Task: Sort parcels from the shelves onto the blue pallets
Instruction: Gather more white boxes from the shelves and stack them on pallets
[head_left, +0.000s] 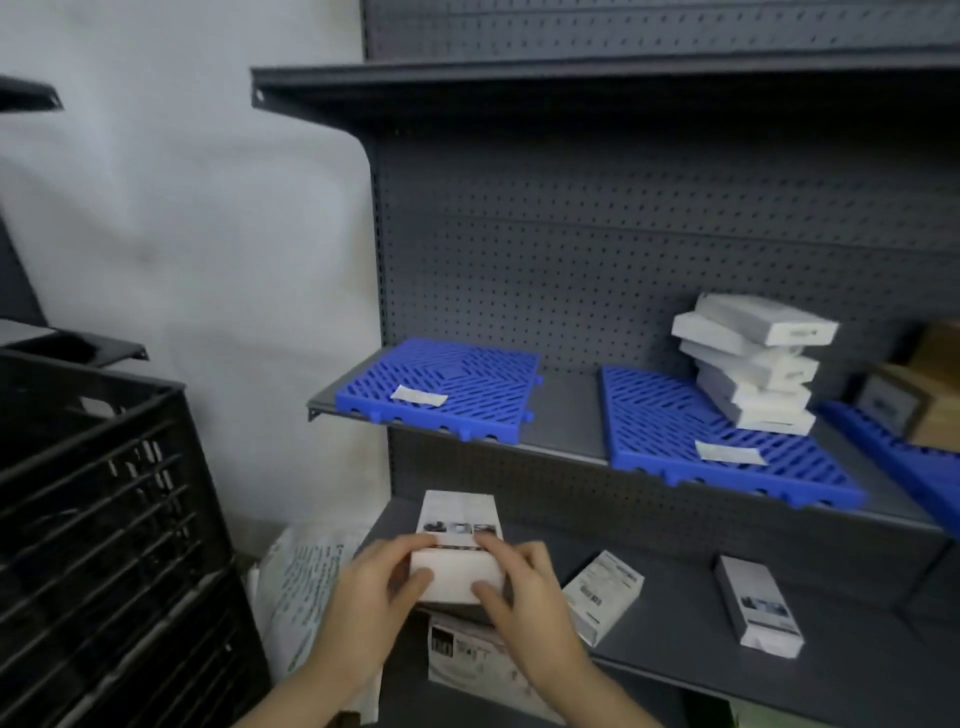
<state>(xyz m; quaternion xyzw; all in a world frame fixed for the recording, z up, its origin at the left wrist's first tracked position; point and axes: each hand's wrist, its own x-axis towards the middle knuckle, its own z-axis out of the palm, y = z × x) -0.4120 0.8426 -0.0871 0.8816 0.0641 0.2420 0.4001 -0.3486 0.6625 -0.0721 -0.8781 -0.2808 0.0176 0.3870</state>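
1. Grip first: the left hand (374, 587) and right hand (524, 592) both have their fingers curled round one white box (457, 545), thumbs on its near end. They hold it above the front left corner of the lower shelf (675, 644), so it's not on any pallet yet.
2. Right under it, at that same corner, there's a flat labelled parcel (467, 654). Along the lower shelf to the right sit two more small boxes, the near box (602, 592) around the middle and the far box (758, 608) toward the right end.
3. Off the shelf's left edge there's one white poly bag (301, 597), and beyond that one black crate (93, 493).
4. One level up, the middle shelf (566, 410) carries three blue pallets.
   - The left pallet (441, 384) has only a paper slip (418, 396) on it.
   - The middle pallet (675, 431) has its own slip and a leaning stack of white boxes (753, 364) at its back right corner.
   - The right pallet (909, 462) is cut off by the frame and holds a brown carton (924, 400).
5. The stack looks like five boxes, maybe six. It's too blurry to swear to.
6. My read on progress is that it's partway. Two pallets are loaded and one is bare. The held box, two loose boxes and the flat parcel still need homes, so that's four left, plus the bag if it counts.
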